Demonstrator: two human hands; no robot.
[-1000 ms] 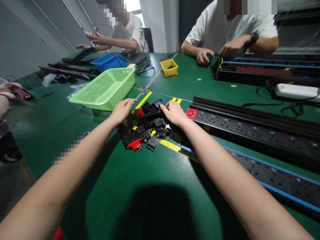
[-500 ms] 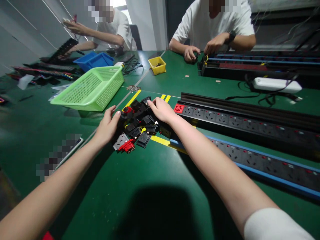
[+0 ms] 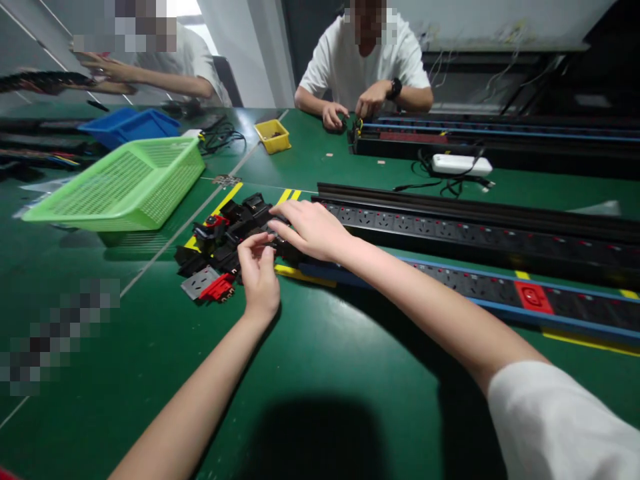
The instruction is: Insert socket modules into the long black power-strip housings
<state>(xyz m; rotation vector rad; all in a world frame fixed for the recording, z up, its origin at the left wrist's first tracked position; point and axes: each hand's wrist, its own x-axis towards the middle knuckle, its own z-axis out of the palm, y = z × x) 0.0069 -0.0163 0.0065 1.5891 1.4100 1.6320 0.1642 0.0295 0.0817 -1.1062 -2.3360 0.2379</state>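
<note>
A pile of black socket modules [image 3: 250, 212] lies on the green table, with a grey socket module [image 3: 200, 283] and a red socket module [image 3: 218, 288] at its near edge. My left hand [image 3: 261, 280] is at the pile's right side, thumb and fingers curled towards each other; what sits between them is too dark to make out. My right hand [image 3: 315, 230] reaches over the pile's right edge, fingers stretched out above dark parts. Beneath and beside it begin a black power strip [image 3: 430, 230] and a blue-edged power strip [image 3: 480, 287].
A green basket [image 3: 165, 190] stands at the left, before a blue bin [image 3: 127, 127]. Further back are a small yellow bin [image 3: 273, 137] and a white adapter with cables [image 3: 461, 165]. Across the table, a person [image 3: 370, 73] handles another strip; a second person [image 3: 175, 67] works at the left.
My left hand has moved right, from the pile's left side to its right side, and curled. My right hand has shifted right towards the strip ends. The view has turned right.
</note>
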